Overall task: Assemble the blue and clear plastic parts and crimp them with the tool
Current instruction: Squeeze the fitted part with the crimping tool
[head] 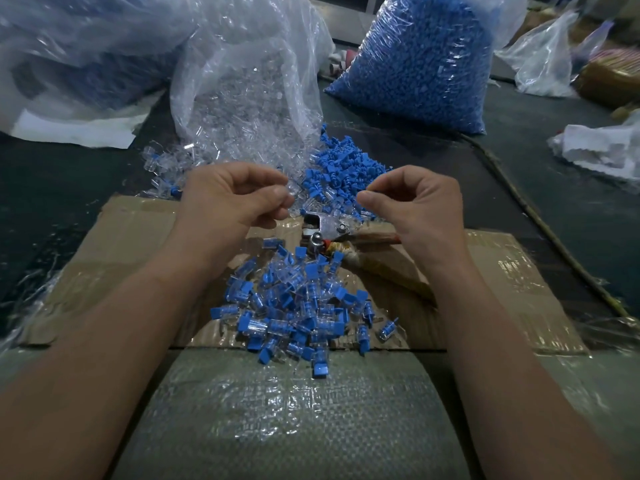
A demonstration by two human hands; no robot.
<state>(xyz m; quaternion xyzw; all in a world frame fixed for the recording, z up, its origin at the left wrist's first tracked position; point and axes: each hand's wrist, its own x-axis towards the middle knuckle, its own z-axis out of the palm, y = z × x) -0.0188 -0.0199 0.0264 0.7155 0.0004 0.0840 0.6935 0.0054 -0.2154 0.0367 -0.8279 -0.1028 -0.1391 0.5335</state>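
Our left hand (235, 199) curled, pinching a glossy clear part (292, 189), our right hand (415, 202) curled thumb to forefinger, around what we could not tell, metal crimping tool (325, 230) lying on taped cardboard (138, 237) between them, knobbly blue parts (346, 168) heaped just beyond, assembled pieces (294, 313) piled nearer us.

A single wide-angle view — from the person's head, facing forward and down. It sits close over the forearms, with the left hand (235, 195) and right hand (415, 199) near mid-frame.
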